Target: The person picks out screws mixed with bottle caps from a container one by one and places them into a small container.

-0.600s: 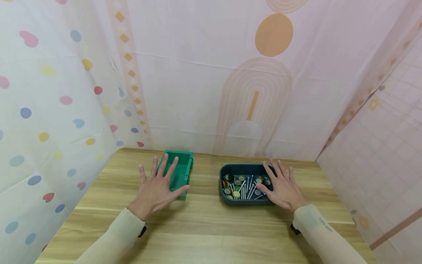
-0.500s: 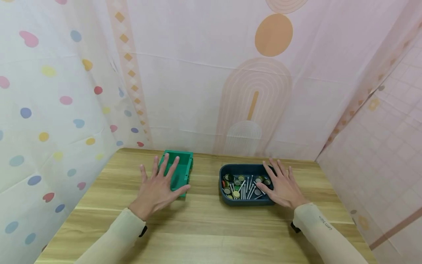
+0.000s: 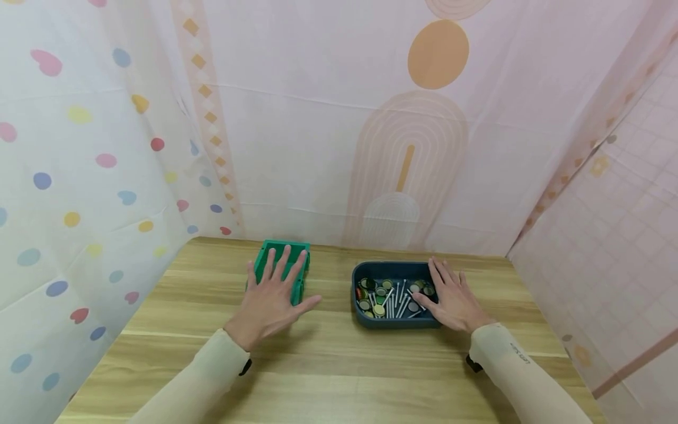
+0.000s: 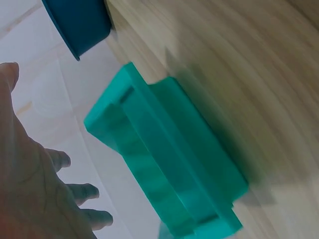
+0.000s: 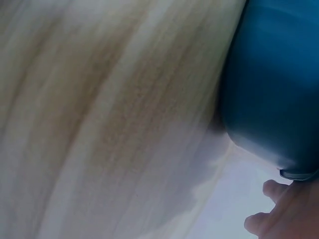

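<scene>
In the head view my left hand (image 3: 269, 303) is spread over the green plastic bin (image 3: 265, 250), covering much of its inside. In the left wrist view a gap shows between these extended fingers (image 4: 82, 191) and the green bin (image 4: 164, 144). My right hand (image 3: 454, 299) lies at the right end of the dark blue tub (image 3: 397, 324), thumb over its inside and fingers along the end rim. Bottle caps (image 3: 378, 310) and metal nails or bolts (image 3: 399, 301) fill the tub's floor. The right wrist view shows the tub's outer wall (image 5: 274, 84) beside the hand (image 5: 294, 214).
Both containers stand toward the back of a wood-grain table (image 3: 339, 371). A patterned curtain (image 3: 318, 147) hangs right behind the table's back edge, with more fabric along the left and right sides.
My left hand has shifted to the right, farther over the green bin. The right hand's fingers have drawn closer together at the tub's end. Both containers have stayed in place.
</scene>
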`<state>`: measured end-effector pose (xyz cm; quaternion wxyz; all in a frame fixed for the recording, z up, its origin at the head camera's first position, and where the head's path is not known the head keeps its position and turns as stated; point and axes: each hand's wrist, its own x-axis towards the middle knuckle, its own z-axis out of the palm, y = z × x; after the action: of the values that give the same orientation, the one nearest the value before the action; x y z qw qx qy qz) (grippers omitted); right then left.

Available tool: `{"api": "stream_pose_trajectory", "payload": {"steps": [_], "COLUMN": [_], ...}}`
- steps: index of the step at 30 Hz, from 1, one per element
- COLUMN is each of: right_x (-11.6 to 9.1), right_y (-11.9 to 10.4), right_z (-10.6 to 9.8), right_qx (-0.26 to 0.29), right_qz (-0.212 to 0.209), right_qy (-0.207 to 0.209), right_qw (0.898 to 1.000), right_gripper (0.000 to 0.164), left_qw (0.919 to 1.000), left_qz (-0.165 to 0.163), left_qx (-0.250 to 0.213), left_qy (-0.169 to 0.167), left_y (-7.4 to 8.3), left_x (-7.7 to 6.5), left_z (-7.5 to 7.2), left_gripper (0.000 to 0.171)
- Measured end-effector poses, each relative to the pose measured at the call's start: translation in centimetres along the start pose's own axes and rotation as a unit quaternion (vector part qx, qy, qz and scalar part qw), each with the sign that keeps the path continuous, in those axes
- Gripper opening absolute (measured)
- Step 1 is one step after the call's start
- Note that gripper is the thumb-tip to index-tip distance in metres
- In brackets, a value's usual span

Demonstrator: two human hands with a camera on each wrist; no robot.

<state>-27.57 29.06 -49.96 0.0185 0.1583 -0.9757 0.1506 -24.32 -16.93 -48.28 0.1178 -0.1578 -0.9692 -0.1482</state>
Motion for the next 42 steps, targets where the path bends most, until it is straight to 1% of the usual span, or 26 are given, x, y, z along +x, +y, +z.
{"api": "stream_pose_trajectory", "payload": {"steps": [2,5,6,10,13,15,18,21,26,31,34,42], "right_x": [0.1,0.2,0.2,0.1,0.0,-0.1,-0.3,-0.4,-0.5,-0.7,-0.6,-0.8], "right_y": [0.1,0.6,0.8,1.6,1.9,1.9,1.9,1.7,1.2,0.8,0.6,0.4], "right_z": [-0.2,-0.5,-0.6,-0.9,-0.7,-0.4,-0.1,-0.1,-0.3,-0.3,-0.3,-0.1], "right_qx": [0.004,0.011,0.014,0.022,0.020,0.021,0.016,0.013,0.006,-0.005,-0.008,-0.009], "right_qz": [-0.003,-0.012,-0.018,-0.048,-0.059,-0.056,-0.059,-0.063,-0.054,-0.039,-0.034,-0.027], "right_qy": [-0.002,-0.003,-0.002,0.006,-0.001,-0.004,0.005,0.012,0.006,-0.005,-0.004,0.004], "right_qw": [1.000,1.000,1.000,0.999,0.998,0.998,0.998,0.998,0.998,0.999,0.999,1.000], "right_gripper": [0.105,0.101,0.099,0.086,0.084,0.084,0.083,0.083,0.085,0.086,0.086,0.085], "left_qw": [0.9999,0.9998,0.9998,0.9990,0.9982,0.9978,0.9973,0.9967,0.9948,0.9908,0.9889,0.9837], "left_qz": [0.009,0.016,0.015,0.022,0.027,0.032,0.041,0.052,0.077,0.094,0.102,0.109], "left_qx": [-0.008,-0.003,-0.003,0.015,0.015,0.011,0.001,0.001,0.007,0.015,0.025,0.042], "left_qy": [0.002,-0.005,-0.016,-0.037,-0.051,-0.056,-0.061,-0.062,-0.067,-0.096,-0.106,-0.136], "left_y": [0.5,1.5,2.3,3.6,4.5,5.2,6.5,7.8,9.7,11.6,12.6,14.7], "left_x": [0.3,0.9,0.9,1.6,2.0,2.3,2.7,3.3,4.1,4.9,5.5,6.8], "left_z": [0.1,0.3,-0.3,0.0,0.2,0.4,0.6,0.9,1.2,1.4,1.6,2.1], "left_gripper": [0.108,0.106,0.105,0.102,0.102,0.101,0.100,0.097,0.091,0.087,0.084,0.077]}}
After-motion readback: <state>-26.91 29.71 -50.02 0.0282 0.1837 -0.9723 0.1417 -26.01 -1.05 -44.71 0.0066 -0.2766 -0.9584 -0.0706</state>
